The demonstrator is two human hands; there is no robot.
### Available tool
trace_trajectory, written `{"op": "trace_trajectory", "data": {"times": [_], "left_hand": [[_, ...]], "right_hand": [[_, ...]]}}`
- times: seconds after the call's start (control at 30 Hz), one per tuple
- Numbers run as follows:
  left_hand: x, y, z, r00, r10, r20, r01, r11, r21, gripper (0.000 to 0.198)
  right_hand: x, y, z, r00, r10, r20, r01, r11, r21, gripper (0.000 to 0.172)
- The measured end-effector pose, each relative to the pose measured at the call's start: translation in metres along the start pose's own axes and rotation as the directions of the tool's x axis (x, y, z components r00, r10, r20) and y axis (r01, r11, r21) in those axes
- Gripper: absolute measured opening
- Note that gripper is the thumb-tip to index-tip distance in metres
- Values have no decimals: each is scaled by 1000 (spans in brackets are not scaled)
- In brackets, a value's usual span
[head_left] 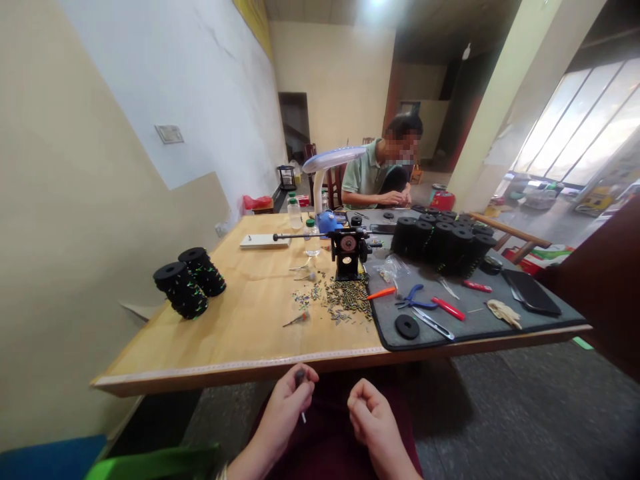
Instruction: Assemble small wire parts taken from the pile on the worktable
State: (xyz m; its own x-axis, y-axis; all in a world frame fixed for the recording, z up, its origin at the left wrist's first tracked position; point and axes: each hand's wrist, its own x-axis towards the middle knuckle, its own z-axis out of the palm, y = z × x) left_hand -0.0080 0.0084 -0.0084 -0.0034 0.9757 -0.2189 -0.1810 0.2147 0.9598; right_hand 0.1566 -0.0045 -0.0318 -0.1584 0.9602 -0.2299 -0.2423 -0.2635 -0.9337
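Just past the table's front edge, over my lap, my left hand (pixel 290 400) is closed around a small tool with a dark rounded end (pixel 300 377); a thin pale tip sticks out below the fingers. Its exact kind is not clear. Level with it to the right, my right hand (pixel 370 413) is closed in a pinch, and whatever lies between the fingertips cannot be made out. On the wooden table (pixel 240 333) ahead lie a heap of small striped metal-like pieces (pixel 350 297) and a short thin-tipped tool (pixel 297 319). Behind the heap stands a black hand-cranked winder (pixel 347 250).
Black foam spools (pixel 180 290) stand in stacks at the left; several more stacks (pixel 445 243) stand on the grey mat (pixel 370 327). Pliers (pixel 417 298), a utility knife (pixel 434 325) and a black disc (pixel 407 326) lie there. A lamp (pixel 333 160) and a seated person (pixel 367 173) are beyond.
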Motion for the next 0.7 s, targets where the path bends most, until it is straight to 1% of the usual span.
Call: {"op": "trace_trajectory", "data": {"times": [0.13,0.23,0.3,0.37,0.43,0.57,0.7], "left_hand": [[-3,0,5,984,-123,130,118,992,44,9],[-6,1,11,974,-154,169,133,983,129,13],[-6,2,13,980,-121,156,91,979,182,19],[-5,3,14,989,-56,135,25,973,228,25],[-3,3,13,991,-15,135,-20,967,255,25],[-2,6,14,987,-17,157,-31,953,300,23],[-3,8,15,987,6,159,-62,936,347,23]], "right_hand": [[-2,-5,2,1000,-27,-1,27,1000,7,23],[-3,-7,2,999,-50,-2,50,999,-19,26],[-3,-7,2,999,-41,1,41,999,-11,26],[-4,-6,1,1000,-8,15,8,1000,20,25],[-3,-6,0,999,25,31,-26,998,51,24],[-4,-7,2,997,67,41,-69,996,50,23],[-5,-7,4,995,86,52,-88,996,33,26]]}}
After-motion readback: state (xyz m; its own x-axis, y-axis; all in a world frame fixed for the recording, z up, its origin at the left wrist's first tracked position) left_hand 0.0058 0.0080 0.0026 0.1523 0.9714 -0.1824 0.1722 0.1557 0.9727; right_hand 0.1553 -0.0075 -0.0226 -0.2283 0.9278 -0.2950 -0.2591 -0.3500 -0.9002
